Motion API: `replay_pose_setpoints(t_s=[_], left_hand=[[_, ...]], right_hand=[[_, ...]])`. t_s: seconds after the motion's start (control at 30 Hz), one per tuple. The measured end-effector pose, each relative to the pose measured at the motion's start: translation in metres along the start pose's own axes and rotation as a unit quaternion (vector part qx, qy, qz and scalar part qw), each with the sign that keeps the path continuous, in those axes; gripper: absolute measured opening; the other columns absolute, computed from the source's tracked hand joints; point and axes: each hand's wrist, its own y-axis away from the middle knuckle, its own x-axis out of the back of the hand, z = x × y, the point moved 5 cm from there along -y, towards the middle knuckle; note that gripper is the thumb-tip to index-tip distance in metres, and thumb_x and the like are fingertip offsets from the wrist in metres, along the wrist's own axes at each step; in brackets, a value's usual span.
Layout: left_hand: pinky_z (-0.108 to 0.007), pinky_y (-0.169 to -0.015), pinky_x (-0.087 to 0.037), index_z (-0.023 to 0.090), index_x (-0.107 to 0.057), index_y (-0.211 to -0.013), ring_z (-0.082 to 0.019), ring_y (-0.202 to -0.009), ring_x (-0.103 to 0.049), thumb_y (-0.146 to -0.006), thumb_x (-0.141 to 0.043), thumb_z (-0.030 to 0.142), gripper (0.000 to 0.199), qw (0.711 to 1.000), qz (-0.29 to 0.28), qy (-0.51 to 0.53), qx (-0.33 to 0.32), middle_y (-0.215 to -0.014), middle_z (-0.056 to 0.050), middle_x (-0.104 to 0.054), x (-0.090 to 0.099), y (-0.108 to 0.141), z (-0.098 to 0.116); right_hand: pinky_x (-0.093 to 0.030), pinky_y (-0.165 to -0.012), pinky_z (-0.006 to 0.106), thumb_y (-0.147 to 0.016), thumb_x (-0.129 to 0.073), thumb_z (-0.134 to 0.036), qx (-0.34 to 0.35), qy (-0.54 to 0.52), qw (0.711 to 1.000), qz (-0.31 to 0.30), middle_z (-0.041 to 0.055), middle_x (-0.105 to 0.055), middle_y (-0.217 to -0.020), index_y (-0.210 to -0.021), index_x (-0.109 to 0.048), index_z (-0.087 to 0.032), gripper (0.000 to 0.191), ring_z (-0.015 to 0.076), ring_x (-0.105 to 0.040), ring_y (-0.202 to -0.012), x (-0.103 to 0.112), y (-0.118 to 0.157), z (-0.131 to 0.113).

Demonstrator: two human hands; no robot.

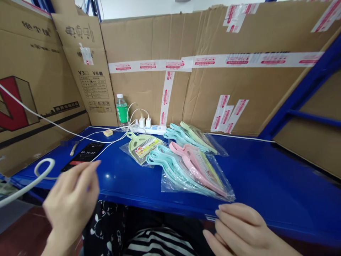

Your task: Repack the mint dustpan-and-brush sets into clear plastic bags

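Note:
My left hand (pixel 74 199), slightly blurred, hovers at the table's front edge below the phone, fingers curled in, with nothing seen in it. Loosely bent, my right hand (pixel 239 227) is at the front edge on the right, its thumb apart from the fingers and nothing between them. Between and beyond the hands lie clear bags: turquoise dustpans (pixel 173 169) with a pink one (pixel 189 161) on top. Behind them are more turquoise pieces (pixel 183 137) and a light green one (pixel 195 133). A bagged green dustpan with a brush (pixel 144 145) lies to their left.
On the blue table (pixel 255 170), a phone (pixel 86 154) showing a timer lies at left. A green-labelled bottle (pixel 122 111) and a power strip (pixel 157 130) with white cables stand at the back. Cardboard (pixel 149 42) walls the rear; a thick white cable (pixel 23 190) curls at left.

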Motion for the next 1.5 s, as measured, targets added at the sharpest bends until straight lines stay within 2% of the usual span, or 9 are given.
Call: replay_pose_setpoints(t_s=[0.1, 0.23, 0.3, 0.47, 0.67, 0.87, 1.13, 1.33, 1.5], left_hand=[[-0.029, -0.068, -0.048, 0.019, -0.068, -0.099, -0.019, -0.075, -0.064, -0.089, -0.05, 0.009, 0.023, 0.983, -0.077, -0.076, -0.149, -0.09, -0.005, -0.072, -0.028, -0.03, 0.043], [-0.032, -0.063, -0.05, 0.019, -0.068, -0.091, -0.023, -0.077, -0.066, -0.09, -0.042, 0.011, 0.027, 0.959, -0.189, -0.041, -0.21, -0.08, -0.007, -0.069, -0.068, -0.066, 0.068], [-0.031, -0.06, -0.049, 0.018, -0.067, -0.091, -0.025, -0.079, -0.067, -0.087, -0.044, 0.011, 0.025, 0.937, -0.277, -0.027, -0.209, -0.08, -0.008, -0.068, -0.086, -0.075, 0.074], [-0.03, -0.059, -0.047, 0.014, -0.067, -0.098, -0.024, -0.074, -0.068, -0.08, -0.044, 0.005, 0.03, 0.875, -0.429, 0.007, -0.224, -0.083, -0.01, -0.07, -0.125, -0.08, 0.088], [-0.029, -0.058, -0.045, 0.014, -0.066, -0.1, -0.023, -0.076, -0.068, -0.089, -0.041, 0.015, 0.027, 0.873, -0.426, 0.048, -0.234, -0.088, -0.01, -0.071, -0.165, -0.067, 0.083], [-0.03, -0.068, -0.049, 0.016, -0.065, -0.095, -0.021, -0.08, -0.067, -0.093, -0.033, 0.018, 0.032, 0.849, -0.449, 0.194, -0.201, -0.085, -0.008, -0.071, -0.174, -0.058, 0.073], [-0.034, -0.098, -0.045, 0.017, -0.057, -0.119, -0.021, -0.114, -0.059, -0.086, -0.033, 0.018, 0.041, 0.694, -0.549, 0.42, -0.202, -0.121, -0.008, -0.066, -0.163, -0.06, 0.076], [-0.03, -0.074, -0.052, 0.014, -0.061, -0.104, -0.021, -0.085, -0.064, -0.076, -0.055, 0.027, 0.031, 0.653, -0.58, 0.442, -0.207, -0.1, -0.009, -0.069, -0.158, -0.055, 0.076], [-0.039, -0.094, -0.047, 0.016, -0.055, -0.125, -0.027, -0.111, -0.06, -0.074, -0.072, 0.044, 0.061, 0.645, -0.567, 0.484, -0.167, -0.122, -0.013, -0.064, -0.168, -0.049, 0.074]], right_hand=[[-0.047, -0.048, 0.024, -0.081, -0.053, -0.003, 0.139, -0.015, 0.984, 0.109, -0.0061, -0.044, -0.043, -0.047, -0.058, -0.026, 0.041, 0.0092, -0.045, -0.044, 0.011, -0.03, 0.006], [-0.034, -0.042, 0.027, -0.085, -0.055, -0.008, 0.154, 0.019, 0.985, -0.075, -0.0053, -0.044, -0.043, -0.061, -0.066, -0.021, 0.03, 0.0096, -0.04, -0.042, 0.002, -0.059, 0.03], [-0.031, -0.043, 0.027, -0.088, -0.05, -0.008, 0.16, 0.035, 0.983, -0.079, -0.004, -0.048, -0.044, -0.065, -0.066, -0.02, 0.03, 0.0102, -0.042, -0.043, 0.001, -0.069, 0.046], [-0.036, -0.049, 0.025, -0.09, -0.038, -0.009, 0.056, 0.112, 0.978, -0.169, -0.0019, -0.062, -0.052, -0.077, -0.067, -0.021, 0.034, 0.0111, -0.049, -0.045, -0.033, -0.074, 0.107], [-0.04, -0.054, 0.027, -0.09, -0.037, -0.015, -0.12, 0.11, 0.955, -0.247, 0.0049, -0.07, -0.061, -0.095, -0.069, -0.017, 0.033, 0.0177, -0.062, -0.052, -0.061, -0.034, 0.165], [-0.042, -0.055, 0.028, -0.087, -0.043, -0.02, -0.255, 0.074, 0.917, -0.297, 0.0056, -0.071, -0.074, -0.091, -0.068, -0.022, 0.026, 0.0196, -0.064, -0.06, -0.055, -0.002, 0.202], [-0.045, -0.058, 0.03, -0.088, -0.047, -0.029, -0.274, 0.051, 0.909, -0.31, 0.0072, -0.067, -0.083, -0.088, -0.069, -0.022, 0.023, 0.0198, -0.062, -0.067, -0.06, 0.007, 0.207], [-0.047, -0.064, 0.03, -0.091, -0.043, -0.028, -0.278, 0.048, 0.909, -0.306, 0.0086, -0.067, -0.084, -0.088, -0.069, -0.02, 0.028, 0.0208, -0.063, -0.072, -0.061, 0.005, 0.204], [-0.046, -0.061, 0.029, -0.091, -0.042, -0.026, -0.282, 0.05, 0.911, -0.298, 0.0079, -0.067, -0.079, -0.086, -0.069, -0.02, 0.028, 0.0198, -0.062, -0.067, -0.06, 0.002, 0.2]])
